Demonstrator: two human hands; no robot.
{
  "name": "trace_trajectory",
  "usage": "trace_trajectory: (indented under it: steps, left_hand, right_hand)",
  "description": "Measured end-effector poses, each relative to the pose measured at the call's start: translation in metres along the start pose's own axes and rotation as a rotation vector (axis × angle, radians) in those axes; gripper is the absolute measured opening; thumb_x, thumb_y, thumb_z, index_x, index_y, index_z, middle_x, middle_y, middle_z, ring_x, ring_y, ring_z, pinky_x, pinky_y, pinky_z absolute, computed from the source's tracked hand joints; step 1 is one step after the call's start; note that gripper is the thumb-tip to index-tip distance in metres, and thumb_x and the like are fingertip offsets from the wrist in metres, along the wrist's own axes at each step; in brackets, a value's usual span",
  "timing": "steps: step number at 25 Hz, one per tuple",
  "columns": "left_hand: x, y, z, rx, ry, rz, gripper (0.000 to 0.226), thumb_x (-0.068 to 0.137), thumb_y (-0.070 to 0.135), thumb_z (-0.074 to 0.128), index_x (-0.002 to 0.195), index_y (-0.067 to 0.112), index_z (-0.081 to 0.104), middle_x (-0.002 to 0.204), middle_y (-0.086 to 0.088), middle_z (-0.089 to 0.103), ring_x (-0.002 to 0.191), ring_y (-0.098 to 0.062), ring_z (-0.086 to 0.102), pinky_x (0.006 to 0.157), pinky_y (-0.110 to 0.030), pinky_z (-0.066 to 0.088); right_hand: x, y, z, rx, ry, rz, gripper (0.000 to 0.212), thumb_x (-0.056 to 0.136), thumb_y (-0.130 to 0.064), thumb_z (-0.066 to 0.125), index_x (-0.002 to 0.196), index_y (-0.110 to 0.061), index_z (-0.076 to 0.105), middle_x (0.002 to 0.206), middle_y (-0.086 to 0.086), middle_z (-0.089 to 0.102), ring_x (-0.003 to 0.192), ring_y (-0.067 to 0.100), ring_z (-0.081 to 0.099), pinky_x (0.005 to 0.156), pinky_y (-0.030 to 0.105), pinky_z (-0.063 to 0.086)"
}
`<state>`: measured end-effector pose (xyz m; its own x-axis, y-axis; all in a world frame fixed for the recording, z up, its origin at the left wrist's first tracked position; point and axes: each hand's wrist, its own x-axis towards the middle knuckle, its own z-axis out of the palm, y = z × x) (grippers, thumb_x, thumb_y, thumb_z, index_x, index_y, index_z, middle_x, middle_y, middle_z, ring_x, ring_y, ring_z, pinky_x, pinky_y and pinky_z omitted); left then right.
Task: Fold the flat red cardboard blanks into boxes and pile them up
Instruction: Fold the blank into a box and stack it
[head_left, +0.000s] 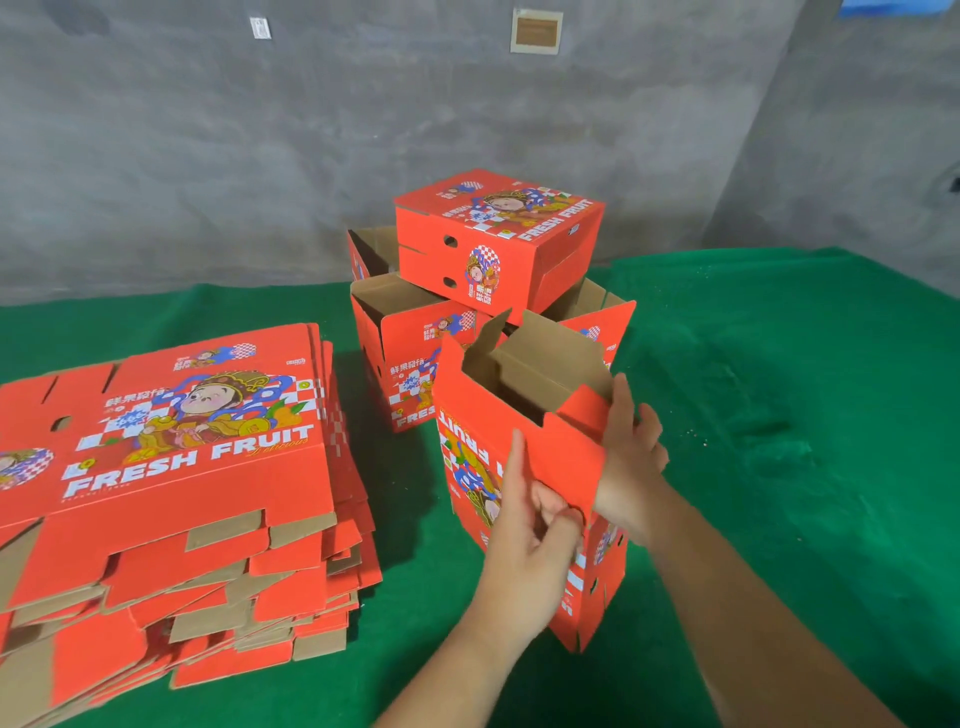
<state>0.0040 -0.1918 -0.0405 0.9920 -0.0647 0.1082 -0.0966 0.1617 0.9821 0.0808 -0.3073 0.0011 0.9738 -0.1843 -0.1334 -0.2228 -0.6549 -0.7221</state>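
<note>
A half-formed red box (483, 415) stands on end on the green table (779, 364), its brown inside open at the top. My left hand (524, 525) pinches the lower edge of a red flap (563, 457) at the box's near side. My right hand (631, 457) is behind that flap, fingers straight up against the box's right edge. A thick stack of flat red blanks (171, 467) lies at the left. Behind the box is a pile of folded boxes (415, 353), with one closed box (493, 239) tilted on top.
A grey concrete wall (467, 114) rises right behind the pile. The green table cloth stretches to the right and front. Small crumbs (696, 436) lie on the cloth to the right of my hands.
</note>
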Motion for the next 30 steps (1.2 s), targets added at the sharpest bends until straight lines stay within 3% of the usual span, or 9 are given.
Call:
trace_trajectory:
  steps: [3,6,8,12,16,19,22,27,30]
  left_hand:
    - [0.011,0.004,-0.022,0.149,0.112,-0.020,0.072,0.089,0.038,0.062,0.155,0.036,0.035,0.106,0.013,0.056,0.107,-0.007,0.053,0.103,-0.026,0.041]
    - [0.036,0.011,-0.068,0.445,0.431,-0.155,0.088,0.083,0.058,0.061,0.161,0.037,0.028,0.148,-0.002,0.037,0.142,-0.013,0.026,0.121,-0.030,0.017]
    - [0.047,0.020,-0.100,0.387,0.454,-0.173,0.077,0.093,0.054,0.068,0.160,0.037,0.034,0.158,-0.007,0.034,0.149,-0.015,0.027,0.126,-0.035,0.018]
    - [0.045,0.028,-0.123,0.192,0.230,-0.095,0.029,0.093,0.055,0.066,0.119,0.041,0.068,0.141,-0.001,0.060,0.133,-0.013,0.057,0.116,-0.039,0.042]
    - [0.037,0.033,-0.131,0.418,0.164,-0.186,0.048,0.078,0.084,0.052,0.117,0.061,0.067,0.170,0.009,0.019,0.157,-0.002,0.003,0.125,-0.044,0.013]
    - [0.039,0.029,-0.131,0.575,0.179,-0.199,0.081,0.085,0.084,0.044,0.157,0.048,0.033,0.170,0.003,0.016,0.158,-0.022,0.005,0.123,-0.048,0.010]
    - [0.047,0.024,-0.125,0.650,0.324,-0.217,0.100,0.094,0.066,0.058,0.166,0.026,0.002,0.162,-0.014,0.025,0.149,-0.039,0.023,0.120,-0.049,0.020]
    - [0.045,0.012,-0.120,0.895,0.499,0.085,0.081,0.096,0.034,0.072,0.163,0.015,0.028,0.142,-0.020,0.044,0.126,-0.040,0.042,0.108,-0.048,0.032]
    - [0.047,0.006,-0.115,1.019,0.528,0.163,0.077,0.091,0.025,0.077,0.158,0.014,0.040,0.131,-0.017,0.050,0.110,-0.038,0.047,0.097,-0.047,0.037]
  right_hand:
    - [0.000,0.010,-0.015,0.242,0.024,-0.203,0.096,0.081,-0.039,0.078,0.158,-0.045,0.020,0.161,-0.010,0.026,0.148,0.018,0.031,0.122,0.048,0.030]
    - [0.007,0.023,-0.021,0.590,-0.002,-0.392,0.096,0.091,0.019,0.053,0.142,-0.060,0.035,0.137,-0.046,0.050,0.131,-0.018,0.046,0.107,0.023,0.047]
    - [0.013,0.031,-0.024,0.773,0.017,-0.312,0.100,0.086,0.026,0.041,0.142,-0.057,0.044,0.143,-0.026,0.058,0.137,0.003,0.052,0.107,0.033,0.049]
    - [0.024,0.044,-0.030,1.097,0.030,-0.038,0.058,0.088,0.016,0.042,0.112,-0.029,0.067,0.113,0.011,0.073,0.082,0.026,0.066,0.072,0.037,0.050]
    - [0.025,0.053,-0.025,1.146,0.053,0.038,0.041,0.090,0.013,0.046,0.101,-0.023,0.062,0.091,0.008,0.072,0.061,0.018,0.064,0.055,0.028,0.051]
    - [0.028,0.059,-0.018,0.957,0.117,0.037,0.032,0.093,0.009,0.050,0.109,-0.013,0.066,0.096,0.007,0.074,0.076,0.019,0.066,0.071,0.034,0.053]
    - [0.031,0.066,-0.023,0.752,0.251,0.065,0.020,0.097,-0.005,0.059,0.114,-0.013,0.067,0.106,0.005,0.074,0.089,0.017,0.065,0.087,0.037,0.049]
    - [0.011,0.061,-0.014,0.739,0.302,-0.033,0.016,0.105,-0.018,0.054,0.103,-0.026,0.068,0.095,-0.018,0.074,0.083,-0.001,0.065,0.072,0.013,0.049]
    - [0.006,0.057,-0.016,0.713,0.302,-0.051,0.028,0.097,-0.047,0.054,0.117,-0.031,0.065,0.111,-0.019,0.069,0.101,0.003,0.065,0.082,0.022,0.049]
